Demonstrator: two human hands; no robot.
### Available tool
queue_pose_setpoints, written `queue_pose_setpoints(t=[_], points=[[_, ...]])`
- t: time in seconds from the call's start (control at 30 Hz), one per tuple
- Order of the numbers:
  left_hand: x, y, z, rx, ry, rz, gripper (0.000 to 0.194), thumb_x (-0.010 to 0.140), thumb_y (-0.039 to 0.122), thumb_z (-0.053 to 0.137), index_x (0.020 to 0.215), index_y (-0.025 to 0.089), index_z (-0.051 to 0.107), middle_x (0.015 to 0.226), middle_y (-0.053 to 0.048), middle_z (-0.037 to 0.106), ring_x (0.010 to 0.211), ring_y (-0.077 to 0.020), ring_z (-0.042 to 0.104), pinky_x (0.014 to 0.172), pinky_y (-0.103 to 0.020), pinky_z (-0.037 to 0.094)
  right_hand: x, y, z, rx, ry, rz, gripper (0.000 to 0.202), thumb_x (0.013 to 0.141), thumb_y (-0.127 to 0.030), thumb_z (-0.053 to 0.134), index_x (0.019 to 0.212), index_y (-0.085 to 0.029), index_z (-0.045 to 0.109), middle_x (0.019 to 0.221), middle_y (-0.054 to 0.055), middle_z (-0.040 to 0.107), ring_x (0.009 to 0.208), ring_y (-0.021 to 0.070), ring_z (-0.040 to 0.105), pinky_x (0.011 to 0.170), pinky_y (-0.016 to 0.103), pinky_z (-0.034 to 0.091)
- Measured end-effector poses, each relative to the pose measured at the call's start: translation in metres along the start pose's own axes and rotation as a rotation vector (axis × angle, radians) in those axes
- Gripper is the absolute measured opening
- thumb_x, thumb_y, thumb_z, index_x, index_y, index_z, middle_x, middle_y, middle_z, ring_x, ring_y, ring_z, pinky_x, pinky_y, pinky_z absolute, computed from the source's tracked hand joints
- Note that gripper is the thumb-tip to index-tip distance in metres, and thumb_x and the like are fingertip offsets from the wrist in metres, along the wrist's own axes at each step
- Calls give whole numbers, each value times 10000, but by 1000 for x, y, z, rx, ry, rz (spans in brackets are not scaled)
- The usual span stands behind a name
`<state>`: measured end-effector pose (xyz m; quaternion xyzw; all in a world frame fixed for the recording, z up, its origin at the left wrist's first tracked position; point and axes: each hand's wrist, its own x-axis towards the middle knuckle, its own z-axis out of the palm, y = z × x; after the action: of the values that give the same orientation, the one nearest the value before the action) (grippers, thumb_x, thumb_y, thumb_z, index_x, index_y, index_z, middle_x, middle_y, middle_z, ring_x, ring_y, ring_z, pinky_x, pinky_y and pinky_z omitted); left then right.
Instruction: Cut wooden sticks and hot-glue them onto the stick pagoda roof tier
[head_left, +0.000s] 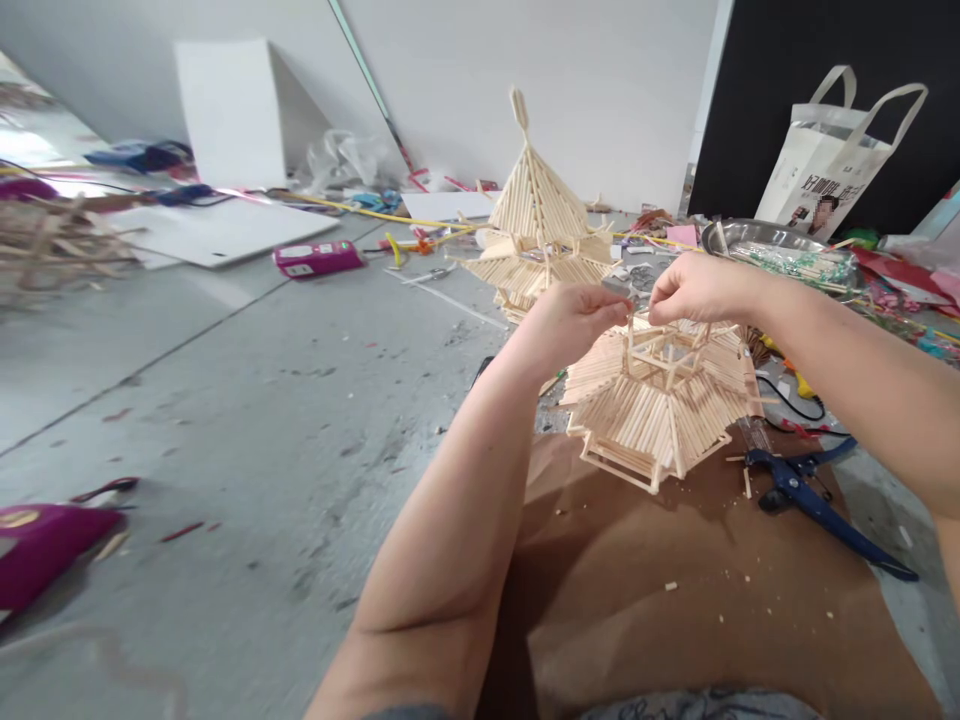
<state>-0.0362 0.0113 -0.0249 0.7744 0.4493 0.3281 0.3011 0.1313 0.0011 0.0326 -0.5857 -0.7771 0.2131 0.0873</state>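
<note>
A many-sided roof model made of thin wooden sticks (637, 420) stands before me on brown paper, with an open frame of short posts and rails at its top. My left hand (577, 318) is closed in a pinch at the upper left of that frame, its fingertips at the top of a short wooden stick (631, 335). Close beside it, my right hand (694, 287) is also pinched at the frame's back edge. What its fingertips hold is too small to make out. Behind the hands rises a taller stick pagoda (536, 200) with a pointed top.
Blue-handled cutters (806, 490) lie on the brown paper (637, 620) at right. Purple packages (319, 259) rest on the grey floor. A metal tray (720, 236) of sticks and a white bag (817, 165) stand at the back right. Loose sticks (60, 245) are piled far left.
</note>
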Motion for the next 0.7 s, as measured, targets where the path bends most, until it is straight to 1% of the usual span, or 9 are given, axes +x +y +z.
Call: queue_pose_setpoints(t=[0.13,0.3,0.43,0.57,0.7], points=[[1,-3,1,-33,8,17,214,734,280,558,821,151,706,807,-35,692,707,-127,572,667,-255,426,2,2,0,-10,-9,-9,45,616,-192,586,604,-160,616,557,-13,498,552,103,434,542,270,343],[1,-2,1,-37,5,17,219,726,289,566,813,147,707,765,-26,684,682,-123,568,649,-252,428,3,2,0,1,-13,-9,56,617,-205,593,603,-157,617,565,-12,498,556,101,436,554,271,349],[1,0,3,-76,17,17,180,710,241,579,799,150,706,777,-25,688,698,-120,580,670,-249,438,2,3,0,-1,-12,-17,57,615,-201,593,617,-155,627,576,-4,522,561,109,450,563,280,356],[1,0,5,-118,24,53,177,703,223,586,807,148,708,807,-39,693,731,-127,598,692,-252,452,3,3,-1,-27,-14,-17,58,619,-208,608,628,-163,645,593,7,558,582,126,479,579,291,359],[0,0,5,-95,16,92,175,712,209,568,806,158,706,823,-35,699,758,-131,606,711,-253,455,3,4,-1,-29,-25,-26,51,638,-198,615,624,-158,643,608,16,575,584,123,484,583,286,364]])
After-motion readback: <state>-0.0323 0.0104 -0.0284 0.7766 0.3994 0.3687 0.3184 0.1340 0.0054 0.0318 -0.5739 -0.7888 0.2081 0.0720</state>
